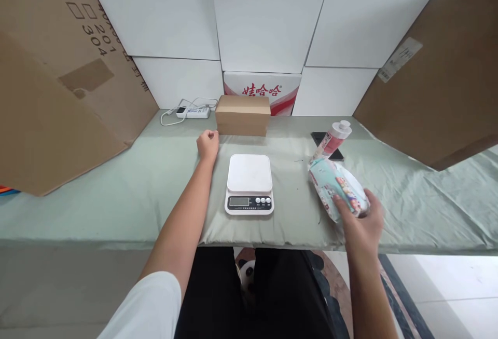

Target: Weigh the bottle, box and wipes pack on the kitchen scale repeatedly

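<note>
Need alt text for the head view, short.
Right hand grips a printed pouch on a green-covered table; left hand, fisted, rests beside a small cardboard box. A white kitchen scale sits between them.

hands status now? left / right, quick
Left hand: closed in a loose fist, holding nothing, resting on the table just left of the brown box.
Right hand: closed on the printed pouch.
</note>
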`<action>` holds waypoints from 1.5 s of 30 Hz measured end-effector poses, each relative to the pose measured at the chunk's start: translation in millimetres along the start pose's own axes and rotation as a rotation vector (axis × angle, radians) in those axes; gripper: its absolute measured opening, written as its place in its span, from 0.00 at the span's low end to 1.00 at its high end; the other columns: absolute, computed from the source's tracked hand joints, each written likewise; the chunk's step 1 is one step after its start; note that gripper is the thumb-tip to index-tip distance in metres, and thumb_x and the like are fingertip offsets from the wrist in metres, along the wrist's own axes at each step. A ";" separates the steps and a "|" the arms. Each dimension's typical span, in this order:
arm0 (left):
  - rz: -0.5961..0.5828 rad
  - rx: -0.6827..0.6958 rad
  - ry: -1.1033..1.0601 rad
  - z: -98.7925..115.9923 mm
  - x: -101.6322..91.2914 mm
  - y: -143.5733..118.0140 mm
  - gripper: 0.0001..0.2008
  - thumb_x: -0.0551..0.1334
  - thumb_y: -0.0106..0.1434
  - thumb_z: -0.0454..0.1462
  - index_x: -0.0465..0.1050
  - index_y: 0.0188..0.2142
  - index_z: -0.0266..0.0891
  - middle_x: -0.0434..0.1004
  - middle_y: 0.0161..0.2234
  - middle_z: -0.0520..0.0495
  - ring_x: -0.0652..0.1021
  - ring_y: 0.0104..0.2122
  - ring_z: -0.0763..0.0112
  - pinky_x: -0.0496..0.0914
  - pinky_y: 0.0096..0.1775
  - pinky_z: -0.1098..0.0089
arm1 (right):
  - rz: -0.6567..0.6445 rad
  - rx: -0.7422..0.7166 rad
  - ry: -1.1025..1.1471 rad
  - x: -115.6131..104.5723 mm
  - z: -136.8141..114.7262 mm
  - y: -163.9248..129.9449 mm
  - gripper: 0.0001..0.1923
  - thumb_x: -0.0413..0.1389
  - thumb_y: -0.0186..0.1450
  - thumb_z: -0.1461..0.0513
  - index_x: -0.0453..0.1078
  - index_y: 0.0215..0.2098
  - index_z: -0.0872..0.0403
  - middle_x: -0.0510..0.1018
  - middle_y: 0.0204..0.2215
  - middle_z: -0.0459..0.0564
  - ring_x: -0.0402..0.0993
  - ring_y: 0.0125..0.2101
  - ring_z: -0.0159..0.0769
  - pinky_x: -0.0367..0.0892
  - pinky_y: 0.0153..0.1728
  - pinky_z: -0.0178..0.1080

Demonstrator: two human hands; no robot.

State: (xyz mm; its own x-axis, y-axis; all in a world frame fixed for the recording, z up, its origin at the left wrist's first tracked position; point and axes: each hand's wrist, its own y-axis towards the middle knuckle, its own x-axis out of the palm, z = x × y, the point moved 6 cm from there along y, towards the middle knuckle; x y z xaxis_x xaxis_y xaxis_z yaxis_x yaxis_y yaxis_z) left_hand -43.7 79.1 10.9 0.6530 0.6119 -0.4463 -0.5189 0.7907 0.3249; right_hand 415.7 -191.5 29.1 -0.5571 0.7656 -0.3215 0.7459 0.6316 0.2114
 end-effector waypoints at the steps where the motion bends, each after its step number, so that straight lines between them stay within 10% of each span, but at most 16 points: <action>1: 0.016 -0.003 -0.015 0.7 -1.2 -0.1 0.13 0.62 0.68 0.39 0.66 0.26 0.42 0.79 0.31 0.47 0.75 0.34 0.66 0.65 0.42 0.67 | -0.076 0.101 0.152 6.7 0.5 -1.2 0.46 0.73 0.49 0.45 0.73 0.61 0.55 0.79 0.51 0.57 0.79 0.45 0.50 0.77 0.48 0.53; 6: 0.107 0.025 -0.132 5.1 -7.6 -1.8 0.14 0.63 0.67 0.37 0.64 0.25 0.43 0.78 0.29 0.50 0.77 0.33 0.67 0.67 0.42 0.68 | -0.509 0.260 0.703 71.1 -42.2 -19.1 0.29 0.71 0.56 0.50 0.77 0.53 0.51 0.84 0.47 0.51 0.83 0.41 0.43 0.79 0.43 0.44; 17: 0.122 0.093 -0.219 2.1 -2.3 0.8 0.15 0.62 0.67 0.39 0.63 0.23 0.43 0.81 0.30 0.49 0.80 0.35 0.66 0.68 0.40 0.68 | -0.866 -0.655 0.488 183.6 -128.3 -0.4 0.40 0.72 0.55 0.43 0.72 0.61 0.46 0.75 0.54 0.54 0.74 0.54 0.52 0.73 0.56 0.54; 27: 0.107 0.100 -0.263 4.2 -3.6 -0.2 0.16 0.63 0.67 0.39 0.63 0.24 0.43 0.79 0.28 0.50 0.77 0.32 0.68 0.67 0.39 0.68 | -1.053 -1.062 0.247 187.9 -118.4 -26.1 0.36 0.67 0.65 0.48 0.67 0.69 0.46 0.71 0.57 0.58 0.68 0.59 0.53 0.66 0.63 0.60; 34: 0.101 0.097 -0.269 3.4 -1.8 0.3 0.16 0.63 0.67 0.40 0.64 0.24 0.43 0.77 0.27 0.51 0.74 0.30 0.69 0.65 0.38 0.67 | -1.137 -1.129 -0.094 173.4 -183.6 -43.8 0.47 0.67 0.64 0.46 0.58 0.76 0.46 0.63 0.70 0.61 0.59 0.70 0.61 0.59 0.69 0.62; 45: 0.084 0.068 -0.305 0.0 1.1 0.5 0.16 0.62 0.68 0.41 0.63 0.25 0.43 0.79 0.29 0.50 0.74 0.30 0.70 0.67 0.38 0.68 | -1.242 -1.128 -0.705 223.1 -201.9 -80.7 0.50 0.67 0.61 0.49 0.57 0.77 0.46 0.78 0.54 0.60 0.79 0.46 0.55 0.69 0.43 0.46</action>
State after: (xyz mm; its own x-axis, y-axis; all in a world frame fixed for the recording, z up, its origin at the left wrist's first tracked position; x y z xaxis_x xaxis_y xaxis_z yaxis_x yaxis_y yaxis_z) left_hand -43.2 80.2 10.5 0.7496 0.6450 -0.1485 -0.5471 0.7302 0.4093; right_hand 157.6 -47.0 126.7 -0.0699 -0.1612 -0.9844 -0.6782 0.7314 -0.0716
